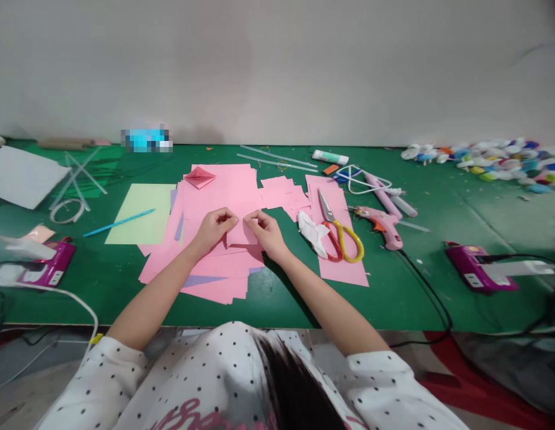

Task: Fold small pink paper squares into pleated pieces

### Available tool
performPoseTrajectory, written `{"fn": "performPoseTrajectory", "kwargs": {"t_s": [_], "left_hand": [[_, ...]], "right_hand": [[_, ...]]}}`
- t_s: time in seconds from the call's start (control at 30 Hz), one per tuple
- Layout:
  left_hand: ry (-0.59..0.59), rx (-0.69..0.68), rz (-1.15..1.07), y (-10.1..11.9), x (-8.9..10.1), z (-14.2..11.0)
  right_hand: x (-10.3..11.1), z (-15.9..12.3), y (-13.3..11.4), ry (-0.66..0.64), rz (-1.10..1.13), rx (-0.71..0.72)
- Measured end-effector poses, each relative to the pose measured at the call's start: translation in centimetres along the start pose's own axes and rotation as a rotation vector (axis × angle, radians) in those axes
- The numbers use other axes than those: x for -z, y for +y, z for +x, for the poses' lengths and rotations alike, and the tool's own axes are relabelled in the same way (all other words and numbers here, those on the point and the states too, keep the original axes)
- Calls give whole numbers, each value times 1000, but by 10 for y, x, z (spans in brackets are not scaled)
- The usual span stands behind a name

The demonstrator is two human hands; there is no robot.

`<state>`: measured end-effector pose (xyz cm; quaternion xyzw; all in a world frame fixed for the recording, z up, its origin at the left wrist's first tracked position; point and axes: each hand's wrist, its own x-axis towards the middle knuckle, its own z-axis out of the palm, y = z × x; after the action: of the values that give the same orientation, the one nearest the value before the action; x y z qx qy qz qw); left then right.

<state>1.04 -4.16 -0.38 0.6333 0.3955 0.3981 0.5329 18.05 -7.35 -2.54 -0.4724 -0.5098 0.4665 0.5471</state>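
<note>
Between my two hands is a small piece of pink paper (pixel 241 236), held up over a stack of larger pink sheets (pixel 205 263). My left hand (pixel 214 228) pinches its left side between thumb and fingers. On the other side, my right hand (pixel 266 232) grips the right edge the same way. Behind my left hand, a folded pink paper piece (pixel 199 177) with pleats rests on the stack. Smaller cut pink pieces (pixel 284 196) lie to the right of the stack.
Scissors (pixel 333 224) with red and yellow handles and a crumpled tissue (pixel 312 232) lie on a pink sheet at right. Beyond are a pink glue gun (pixel 380 226) and glue stick tube (pixel 330 157). A blue pencil (pixel 120 222) crosses pale green paper (pixel 136 200). Purple power strips (pixel 477 269) flank both sides.
</note>
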Motion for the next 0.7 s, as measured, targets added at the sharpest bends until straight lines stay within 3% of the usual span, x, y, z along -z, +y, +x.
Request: {"fn": "performPoseTrajectory", "kwargs": {"t_s": [0.7], "left_hand": [[5, 23, -26, 0, 0, 0]], "right_hand": [[0, -1, -1, -1, -15, -3]]}}
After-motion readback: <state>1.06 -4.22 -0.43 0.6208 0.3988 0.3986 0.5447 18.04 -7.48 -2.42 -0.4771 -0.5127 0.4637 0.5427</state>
